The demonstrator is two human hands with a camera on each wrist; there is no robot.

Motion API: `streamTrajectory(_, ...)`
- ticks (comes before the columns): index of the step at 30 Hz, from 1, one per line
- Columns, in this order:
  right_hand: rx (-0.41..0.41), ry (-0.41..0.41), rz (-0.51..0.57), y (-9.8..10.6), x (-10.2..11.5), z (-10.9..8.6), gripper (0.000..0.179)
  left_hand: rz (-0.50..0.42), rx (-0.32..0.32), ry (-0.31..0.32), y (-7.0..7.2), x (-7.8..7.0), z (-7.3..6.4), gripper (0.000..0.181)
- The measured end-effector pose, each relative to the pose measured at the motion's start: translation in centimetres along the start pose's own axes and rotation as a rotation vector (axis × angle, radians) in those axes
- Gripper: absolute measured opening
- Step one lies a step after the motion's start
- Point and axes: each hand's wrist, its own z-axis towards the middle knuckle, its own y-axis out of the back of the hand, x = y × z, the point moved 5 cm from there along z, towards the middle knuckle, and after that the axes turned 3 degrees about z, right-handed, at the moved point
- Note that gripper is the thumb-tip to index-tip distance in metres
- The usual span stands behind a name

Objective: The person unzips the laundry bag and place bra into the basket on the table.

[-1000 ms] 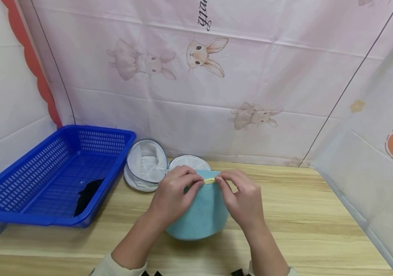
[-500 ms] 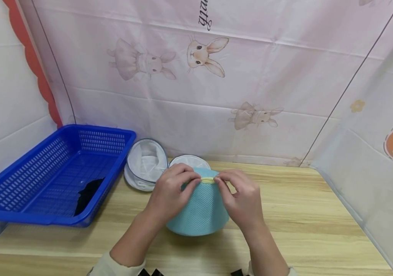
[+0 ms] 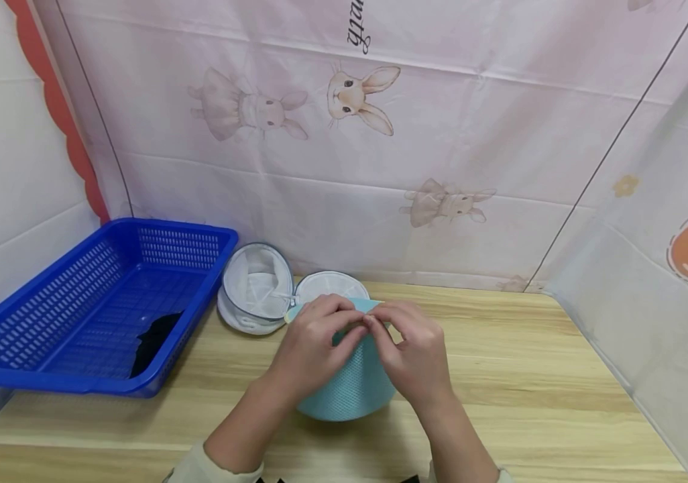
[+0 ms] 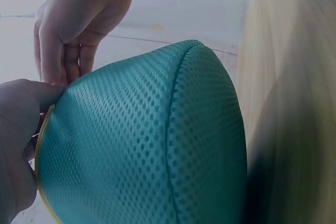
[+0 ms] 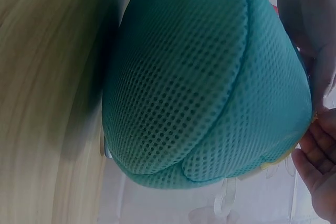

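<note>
A teal mesh laundry bag (image 3: 347,389) with yellow edging stands between my two hands, its rounded closed end toward me. At its upper edge the fingertips of my left hand (image 3: 314,345) and right hand (image 3: 416,352) meet, thumbs and index fingers pinching the rim. The left wrist view shows the yellow-edged rim of the bag (image 4: 136,129) at the left hand (image 4: 16,145), with the right hand (image 4: 84,19) above. In the right wrist view, the bag (image 5: 210,77) bulges close over the table. The pinched bit of rim is hidden by my fingers.
A blue perforated plastic basket (image 3: 211,282) sits at the left, with a black cloth (image 3: 153,342) inside. Against the back wall covering lie white round mesh bags (image 3: 257,282) with dark rims, one (image 3: 334,285) partly behind the teal bag. The wooden table (image 3: 531,389) extends right.
My fingertips have come together; the yellow edging that showed between them earlier is now covered. The right hand shifted slightly left. A yellow-edged corner of the bag now shows beyond the left hand.
</note>
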Motion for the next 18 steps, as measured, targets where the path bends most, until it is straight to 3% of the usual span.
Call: streamTrajectory(18,-0.057,-0.025,-0.033,1.3,-0.7,0.3,0.012,0.03,-0.051,0.047,1.2,1.0,0.3,0.009)
